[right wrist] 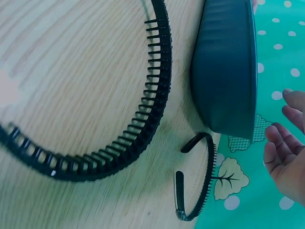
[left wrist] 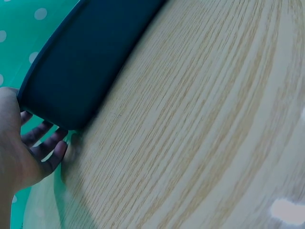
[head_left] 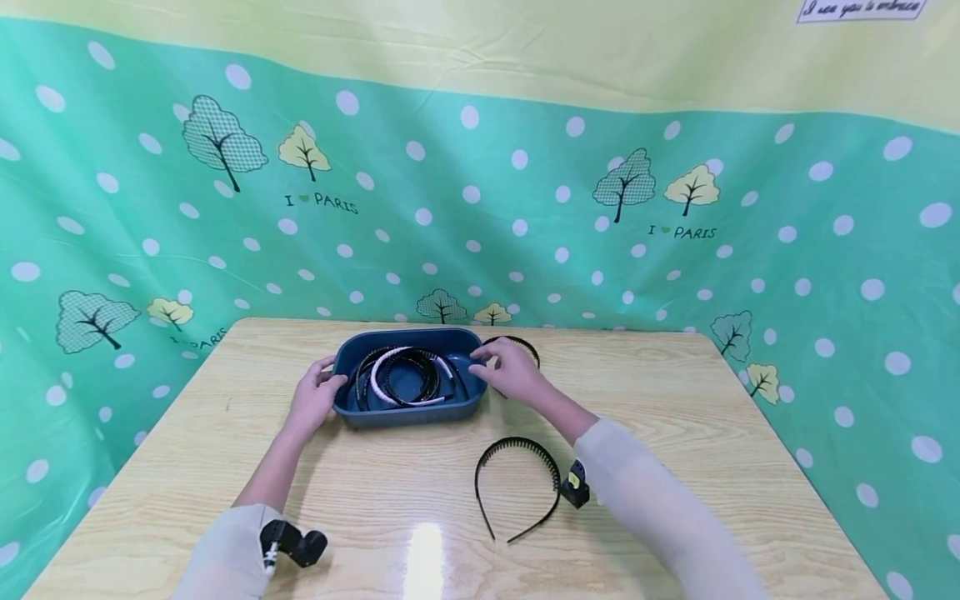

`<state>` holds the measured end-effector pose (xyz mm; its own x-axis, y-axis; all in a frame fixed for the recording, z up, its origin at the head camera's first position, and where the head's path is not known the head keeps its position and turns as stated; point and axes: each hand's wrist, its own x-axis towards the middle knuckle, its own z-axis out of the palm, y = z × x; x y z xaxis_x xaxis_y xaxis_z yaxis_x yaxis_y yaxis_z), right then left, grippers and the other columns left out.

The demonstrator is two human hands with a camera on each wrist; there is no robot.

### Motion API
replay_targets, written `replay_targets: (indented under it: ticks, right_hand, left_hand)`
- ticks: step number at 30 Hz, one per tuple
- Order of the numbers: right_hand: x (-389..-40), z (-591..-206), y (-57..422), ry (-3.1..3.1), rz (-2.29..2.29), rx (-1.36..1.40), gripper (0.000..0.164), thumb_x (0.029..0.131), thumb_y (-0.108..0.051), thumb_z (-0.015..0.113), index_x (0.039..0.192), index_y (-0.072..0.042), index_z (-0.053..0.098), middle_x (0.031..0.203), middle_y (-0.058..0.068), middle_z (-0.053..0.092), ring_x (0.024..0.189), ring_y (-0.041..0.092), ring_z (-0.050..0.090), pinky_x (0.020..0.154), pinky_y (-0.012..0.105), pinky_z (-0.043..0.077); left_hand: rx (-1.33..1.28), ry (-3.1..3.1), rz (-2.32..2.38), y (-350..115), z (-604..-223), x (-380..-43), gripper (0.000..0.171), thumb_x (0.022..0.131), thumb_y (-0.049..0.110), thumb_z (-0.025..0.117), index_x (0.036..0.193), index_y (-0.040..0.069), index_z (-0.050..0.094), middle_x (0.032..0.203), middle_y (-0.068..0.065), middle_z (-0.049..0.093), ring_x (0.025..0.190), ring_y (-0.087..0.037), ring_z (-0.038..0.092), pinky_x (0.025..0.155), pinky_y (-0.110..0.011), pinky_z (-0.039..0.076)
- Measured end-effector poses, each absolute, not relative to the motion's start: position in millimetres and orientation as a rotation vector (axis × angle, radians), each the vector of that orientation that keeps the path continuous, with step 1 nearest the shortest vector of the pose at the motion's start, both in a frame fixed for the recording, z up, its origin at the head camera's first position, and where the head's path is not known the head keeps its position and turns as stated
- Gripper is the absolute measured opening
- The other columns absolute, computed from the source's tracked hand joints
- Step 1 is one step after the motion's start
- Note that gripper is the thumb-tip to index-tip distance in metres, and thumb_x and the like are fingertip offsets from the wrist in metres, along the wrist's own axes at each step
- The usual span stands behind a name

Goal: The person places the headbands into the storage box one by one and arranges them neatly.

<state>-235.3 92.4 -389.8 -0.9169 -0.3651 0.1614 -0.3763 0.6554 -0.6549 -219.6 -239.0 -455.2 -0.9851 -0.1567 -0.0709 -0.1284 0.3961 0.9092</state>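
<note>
A blue oblong tub point(head_left: 420, 414) stands on the table with several headbands inside, among them a white one point(head_left: 382, 371) and black ones point(head_left: 365, 392). My left hand point(head_left: 311, 400) grips the tub's left end, thumb at the rim and fingers against the outer wall; the left wrist view shows these fingers point(left wrist: 52, 143) at its corner. At the tub's right end is my right hand point(head_left: 513, 371), its fingers loosely bent. In the right wrist view this hand point(right wrist: 288, 152) is apart from the tub point(right wrist: 226, 71) and holds nothing.
A black toothed headband point(head_left: 517, 442) lies on the table in front of the tub, near my right forearm. Another black headband point(head_left: 534, 350) lies behind my right hand, beside the tub. A green dotted cloth point(head_left: 480, 217) hangs along the table's back edge.
</note>
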Motion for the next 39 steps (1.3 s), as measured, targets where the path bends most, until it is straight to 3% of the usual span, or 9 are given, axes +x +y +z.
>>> replay_targets:
  ticks: [9,18,28,39]
  right_hand:
    - [-229.4,-389.5,106.1,-2.819,1.136,0.691,0.027,0.086,-0.023,0.067,0.107,-0.006,0.069,0.105,0.011,0.06,0.068,0.015,0.05,0.062,0.025,0.044]
    - [-218.8,-382.8,118.1,-2.822,1.112,0.733,0.026,0.085,-0.022,0.068,0.107,-0.009,0.069,0.099,0.007,0.06,0.065,0.012,0.05,0.06,0.023,0.044]
    - [-207.2,-391.8,135.6,-2.887,1.09,0.736,0.026,0.083,-0.021,0.07,0.105,-0.007,0.07,0.097,0.013,0.06,0.068,0.014,0.052,0.062,0.022,0.045]
    - [-191.8,-402.4,157.6,-2.956,1.013,0.796,0.028,0.083,-0.022,0.07,0.107,-0.006,0.069,0.092,0.007,0.059,0.064,0.008,0.045,0.057,0.021,0.041]
  left_hand:
    - [0.255,-2.611,-1.691,-239.1,-455.9,-219.5,0.051,0.097,0.024,0.044,0.144,0.008,0.032,0.134,-0.027,0.046,0.117,-0.035,0.049,0.085,-0.031,0.042]
    - [0.254,-2.607,-1.686,-240.7,-456.2,-219.6,0.05,0.097,0.022,0.044,0.144,0.008,0.032,0.133,-0.027,0.046,0.114,-0.033,0.05,0.076,-0.022,0.042]
    - [0.23,-2.605,-1.678,-240.7,-457.6,-219.7,0.052,0.097,0.023,0.044,0.145,0.008,0.031,0.133,-0.028,0.047,0.118,-0.034,0.048,0.087,-0.03,0.041]
    - [0.236,-2.612,-1.672,-240.7,-456.5,-220.0,0.052,0.098,0.024,0.044,0.145,0.009,0.03,0.134,-0.027,0.047,0.118,-0.033,0.049,0.08,-0.022,0.041]
